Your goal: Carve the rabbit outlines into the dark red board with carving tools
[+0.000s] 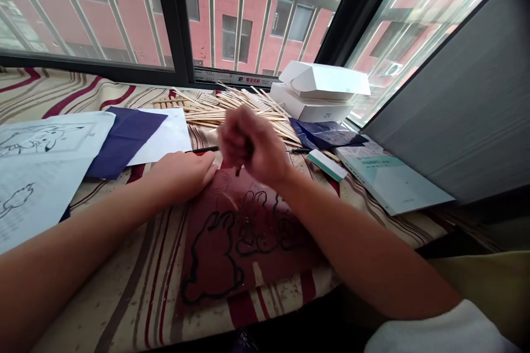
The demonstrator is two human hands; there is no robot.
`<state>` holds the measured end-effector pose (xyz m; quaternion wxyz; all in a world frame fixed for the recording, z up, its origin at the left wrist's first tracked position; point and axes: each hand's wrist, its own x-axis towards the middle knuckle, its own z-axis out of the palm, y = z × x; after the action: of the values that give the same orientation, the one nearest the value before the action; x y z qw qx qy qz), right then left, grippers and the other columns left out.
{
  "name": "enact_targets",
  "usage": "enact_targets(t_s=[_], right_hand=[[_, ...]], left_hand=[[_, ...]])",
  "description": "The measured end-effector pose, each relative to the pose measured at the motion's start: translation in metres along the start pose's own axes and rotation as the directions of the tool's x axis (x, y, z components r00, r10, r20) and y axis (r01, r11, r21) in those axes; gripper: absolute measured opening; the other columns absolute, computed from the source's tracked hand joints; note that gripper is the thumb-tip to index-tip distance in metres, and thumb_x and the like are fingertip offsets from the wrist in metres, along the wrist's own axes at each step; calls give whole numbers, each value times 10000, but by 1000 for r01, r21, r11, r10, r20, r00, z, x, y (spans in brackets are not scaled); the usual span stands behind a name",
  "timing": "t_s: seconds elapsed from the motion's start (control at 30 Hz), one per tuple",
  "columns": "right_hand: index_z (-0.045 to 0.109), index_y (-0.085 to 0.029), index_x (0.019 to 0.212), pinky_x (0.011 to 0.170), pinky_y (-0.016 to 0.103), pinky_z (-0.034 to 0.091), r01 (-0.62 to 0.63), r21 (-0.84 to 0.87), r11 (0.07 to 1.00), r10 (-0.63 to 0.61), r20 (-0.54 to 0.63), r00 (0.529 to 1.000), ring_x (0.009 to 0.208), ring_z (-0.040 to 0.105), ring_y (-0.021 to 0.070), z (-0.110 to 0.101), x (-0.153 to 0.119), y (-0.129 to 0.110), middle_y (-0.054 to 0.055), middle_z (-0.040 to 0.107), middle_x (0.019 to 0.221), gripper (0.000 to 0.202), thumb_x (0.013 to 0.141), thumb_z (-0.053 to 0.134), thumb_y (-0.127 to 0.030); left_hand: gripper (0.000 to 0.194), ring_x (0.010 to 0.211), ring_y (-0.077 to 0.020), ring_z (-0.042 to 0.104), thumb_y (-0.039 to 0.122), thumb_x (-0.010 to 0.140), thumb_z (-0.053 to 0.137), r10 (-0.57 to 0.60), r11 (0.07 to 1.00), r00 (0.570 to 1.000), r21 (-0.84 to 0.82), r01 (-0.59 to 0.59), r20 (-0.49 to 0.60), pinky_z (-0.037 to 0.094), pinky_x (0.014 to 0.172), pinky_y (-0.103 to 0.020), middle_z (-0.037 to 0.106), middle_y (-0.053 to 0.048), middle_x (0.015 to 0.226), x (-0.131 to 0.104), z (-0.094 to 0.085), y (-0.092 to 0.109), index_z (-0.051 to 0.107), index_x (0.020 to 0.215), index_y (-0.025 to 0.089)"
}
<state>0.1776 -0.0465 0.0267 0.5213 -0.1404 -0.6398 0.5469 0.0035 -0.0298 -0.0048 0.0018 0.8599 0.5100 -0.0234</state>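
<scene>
A dark red board [254,281] lies on the striped cloth, with rabbit-like figures drawn on it in thick black outline. Pale marks and small flecks show on its surface. My left hand [188,175] lies flat at the board's upper left corner, fingers stretched out and close together. Above the board's upper edge, my right hand [252,146] is closed in a fist and slightly blurred. A small dark tip shows just below that fist; what the fingers hold is hidden. Behind my left hand lies a thin black pen-like stick [203,149], partly covered.
Many thin wooden sticks [232,107] are heaped by the window. White boxes [321,96] stand to their right, near dark blue sheets [327,131], a green-and-white small box [327,164] and a book [393,176]. Printed drawings [49,176] lie left over a blue sheet [120,143].
</scene>
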Motion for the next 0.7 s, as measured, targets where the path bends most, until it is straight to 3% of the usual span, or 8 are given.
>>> enact_targets(t_s=[0.1,0.17,0.23,0.33,0.4,0.47,0.6,0.7], right_hand=[[461,-230,676,657,298,439,137,-227,964,-169,-127,977,657,481,127,-40,6,-12,-13,454,701,546,968,559,-680],[534,-224,692,637,300,404,76,-456,887,-200,-230,952,633,428,131,-62,9,-13,-12,436,671,529,995,541,-657],[579,-230,740,587,299,365,-22,-568,823,-173,-287,942,596,389,134,-78,10,-10,-25,382,632,510,998,532,-668],[584,-224,812,534,278,369,-143,-611,778,-50,-287,957,562,409,117,-95,10,-4,-29,425,643,488,999,524,-670],[596,-205,897,554,266,439,-244,-670,701,101,-245,964,582,487,107,-103,9,-4,8,577,740,437,1054,448,-584],[640,-185,1022,673,279,529,-307,-743,595,268,-177,947,699,602,119,-112,6,-7,68,707,928,354,1070,441,-474],[750,-181,1102,935,341,506,-303,-869,392,463,-98,881,1021,664,211,-127,0,-17,109,757,1141,250,861,760,-245],[759,-151,1124,868,355,457,-310,-925,219,519,-159,840,938,643,238,-135,-2,-20,118,751,1030,371,756,778,-104]], left_hand=[[527,945,-414,754,461,995,206,-29,991,996,135,17,86,528,775,-488,792,-187,971,-3,-11,9,641,1125,194],[543,946,-402,755,468,1002,177,-26,987,995,163,10,98,516,753,-466,796,-176,985,-4,-15,11,634,1131,204],[561,945,-393,756,486,1008,152,-25,985,995,174,8,95,501,737,-454,797,-164,994,-4,-17,10,629,1115,212],[571,960,-383,757,502,1012,136,-29,983,995,182,12,96,485,733,-443,800,-150,1005,-4,-16,8,626,1095,222],[568,975,-381,757,499,1012,137,-30,983,995,183,11,96,482,742,-442,801,-147,1015,-4,-16,7,626,1102,223],[563,978,-383,757,497,1010,144,-29,984,995,177,12,95,485,749,-444,802,-145,1028,-5,-16,8,623,1120,223],[554,984,-374,756,487,1008,155,-27,985,995,174,10,96,496,759,-438,801,-148,1043,-6,-17,8,627,1132,224],[563,982,-375,755,478,1009,152,-21,984,996,180,5,88,501,763,-442,800,-155,1027,-6,-17,8,636,1126,216]])
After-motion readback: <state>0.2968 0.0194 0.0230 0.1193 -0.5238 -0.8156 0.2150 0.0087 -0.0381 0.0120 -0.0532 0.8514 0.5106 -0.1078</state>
